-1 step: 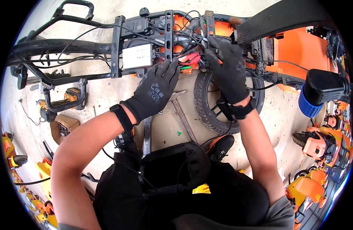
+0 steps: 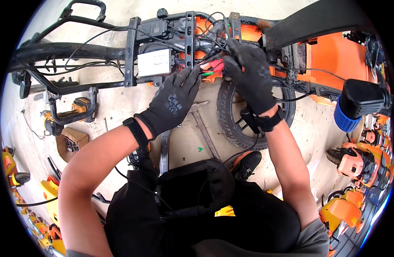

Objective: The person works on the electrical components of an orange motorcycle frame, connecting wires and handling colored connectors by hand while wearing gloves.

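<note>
My left hand (image 2: 172, 95), in a black glove, lies with its fingers stretched out at the near edge of a black vehicle frame (image 2: 130, 51). Its fingertips touch the wiring beside a green connector (image 2: 207, 74); the thumb is hidden underneath. My right hand (image 2: 252, 70), gloved too, reaches over the wire bundle (image 2: 210, 45) from the right. Its fingers curl with the tips among the wires, and what they grip is hidden. Red connectors (image 2: 217, 65) lie between both hands. Left of them sits a white-labelled box (image 2: 154, 63) in the frame.
A tyred wheel (image 2: 229, 115) lies below my right hand. A hammer (image 2: 203, 128) and a large wrench (image 2: 164, 152) rest on the floor. At left are a cordless power tool (image 2: 70, 113) and a carton of small parts (image 2: 73, 143). Orange and yellow vehicle parts (image 2: 351, 160) crowd the right.
My right hand has shifted slightly left, its thumb a little nearer the red connectors. My left hand stays in place.
</note>
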A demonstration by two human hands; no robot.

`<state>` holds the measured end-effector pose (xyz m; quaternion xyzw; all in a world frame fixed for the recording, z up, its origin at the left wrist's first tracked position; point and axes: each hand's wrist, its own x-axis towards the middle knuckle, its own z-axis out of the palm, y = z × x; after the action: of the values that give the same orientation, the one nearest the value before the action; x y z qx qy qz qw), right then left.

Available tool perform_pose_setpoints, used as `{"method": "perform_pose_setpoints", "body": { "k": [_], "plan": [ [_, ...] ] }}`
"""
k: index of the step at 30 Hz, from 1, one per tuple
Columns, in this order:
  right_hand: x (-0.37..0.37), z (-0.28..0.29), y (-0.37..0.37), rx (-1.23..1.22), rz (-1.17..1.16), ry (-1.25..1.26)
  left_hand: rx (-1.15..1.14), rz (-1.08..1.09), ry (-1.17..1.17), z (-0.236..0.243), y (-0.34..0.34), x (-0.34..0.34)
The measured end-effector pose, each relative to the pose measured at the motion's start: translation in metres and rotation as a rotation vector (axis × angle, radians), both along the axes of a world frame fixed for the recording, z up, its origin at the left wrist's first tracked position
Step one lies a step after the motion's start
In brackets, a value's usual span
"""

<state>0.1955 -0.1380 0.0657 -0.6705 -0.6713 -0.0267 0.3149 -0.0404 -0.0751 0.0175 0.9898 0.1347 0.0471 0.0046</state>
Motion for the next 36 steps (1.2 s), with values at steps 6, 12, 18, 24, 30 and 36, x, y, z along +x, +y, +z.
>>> {"method": "perform_pose_setpoints", "body": {
  "k": [6,12,18,24,30,36],
  "plan": [
    [0.004,-0.022,-0.003,-0.213,0.104,0.022,-0.124,0.092,-0.085,-0.008,-0.009,-0.001],
    [-0.004,-0.036,-0.015,-0.108,0.021,0.050,-0.197,0.113,-0.124,-0.017,-0.011,-0.005],
    [-0.012,-0.027,-0.010,-0.079,0.000,-0.028,-0.202,0.113,-0.155,-0.013,-0.008,-0.003],
    [-0.008,-0.034,-0.015,-0.086,0.001,0.050,-0.326,0.169,-0.214,-0.003,-0.004,0.009],
    [-0.008,-0.035,-0.014,-0.092,0.024,0.083,-0.460,0.221,-0.340,0.005,0.023,0.029],
    [-0.006,-0.034,-0.015,-0.063,0.062,0.073,-0.267,0.138,-0.304,0.011,0.046,0.057]
  ]
}}
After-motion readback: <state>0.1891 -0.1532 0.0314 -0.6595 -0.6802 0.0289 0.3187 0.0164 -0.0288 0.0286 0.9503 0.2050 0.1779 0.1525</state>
